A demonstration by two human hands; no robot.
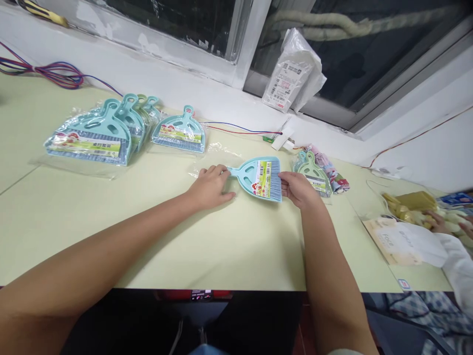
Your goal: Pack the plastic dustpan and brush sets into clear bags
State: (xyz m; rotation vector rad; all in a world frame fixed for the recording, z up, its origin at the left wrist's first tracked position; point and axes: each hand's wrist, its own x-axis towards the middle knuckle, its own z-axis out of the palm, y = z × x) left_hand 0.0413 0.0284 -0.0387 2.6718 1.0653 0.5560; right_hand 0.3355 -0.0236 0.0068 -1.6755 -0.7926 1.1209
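Pale-blue dustpan set (251, 173), right of left hand (210, 190).
Left hand at handle (233, 171), grip unclear; right hand (298, 189) pinching bristled edge (276, 181).

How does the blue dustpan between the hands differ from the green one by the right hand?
Colour: the blue dustpan is light blue; the green dustpan is pale green.
Pose: the blue one's handle points left, while the green one's points up the picture.
Place: the blue one lies between the left hand and right hand; the green one lies beyond the right.
Both carry printed labels.
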